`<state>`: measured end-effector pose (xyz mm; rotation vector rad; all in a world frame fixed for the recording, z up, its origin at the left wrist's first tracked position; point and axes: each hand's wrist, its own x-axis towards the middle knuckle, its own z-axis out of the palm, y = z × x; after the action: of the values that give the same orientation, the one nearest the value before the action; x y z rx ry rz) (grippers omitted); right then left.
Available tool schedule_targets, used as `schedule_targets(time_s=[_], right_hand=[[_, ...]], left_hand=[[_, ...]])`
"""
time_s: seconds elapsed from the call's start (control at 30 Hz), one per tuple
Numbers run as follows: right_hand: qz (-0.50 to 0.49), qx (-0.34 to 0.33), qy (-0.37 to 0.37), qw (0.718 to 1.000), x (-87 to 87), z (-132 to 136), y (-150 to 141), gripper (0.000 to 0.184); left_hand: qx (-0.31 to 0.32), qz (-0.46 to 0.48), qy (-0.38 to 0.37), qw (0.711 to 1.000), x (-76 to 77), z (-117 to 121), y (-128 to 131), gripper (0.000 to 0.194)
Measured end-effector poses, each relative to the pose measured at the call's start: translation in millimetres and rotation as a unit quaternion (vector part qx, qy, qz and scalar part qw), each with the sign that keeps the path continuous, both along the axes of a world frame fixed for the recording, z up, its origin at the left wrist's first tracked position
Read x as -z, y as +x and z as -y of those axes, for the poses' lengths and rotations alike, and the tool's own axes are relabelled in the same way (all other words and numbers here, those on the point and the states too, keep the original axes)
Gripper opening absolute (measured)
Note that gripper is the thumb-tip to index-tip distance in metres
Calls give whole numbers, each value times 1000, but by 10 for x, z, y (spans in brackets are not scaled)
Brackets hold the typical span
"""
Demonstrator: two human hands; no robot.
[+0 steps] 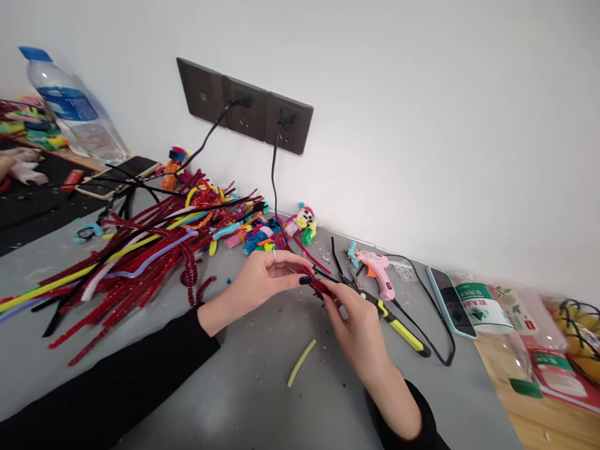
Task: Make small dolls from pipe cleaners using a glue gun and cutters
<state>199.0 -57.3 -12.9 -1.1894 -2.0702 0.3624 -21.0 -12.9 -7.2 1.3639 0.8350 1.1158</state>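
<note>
My left fingers (288, 285) and right fingers (341, 293) pinch dark-red fuzzy material (319, 285). A short yellow-green strip (301, 364) lies at six o'clock.

1 head-worn camera faces forward and down, near the table (253, 381).

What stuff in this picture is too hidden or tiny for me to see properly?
All in the head view:
- Red fuzzy piece: its full shape, partly covered by the left hand and right hand.
- Yellow-handled tool: partly behind the right hand.
- Another person's hand: cut off by the left edge.
- Bottle label: its smallest print is too tiny.
</note>
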Motion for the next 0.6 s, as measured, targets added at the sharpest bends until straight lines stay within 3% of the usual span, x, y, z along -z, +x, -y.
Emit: schedule_targets(time_s=[0.3, 0.6], right_hand=[[-9, 4, -24, 1000, -8, 5, -8, 26], [-1, -1, -1, 1000, 10, 1, -6, 27]], left_hand=[[-14, -11, 13, 1000, -7, 6, -9, 20], [14, -54, 32, 998, -17, -8, -19, 21]])
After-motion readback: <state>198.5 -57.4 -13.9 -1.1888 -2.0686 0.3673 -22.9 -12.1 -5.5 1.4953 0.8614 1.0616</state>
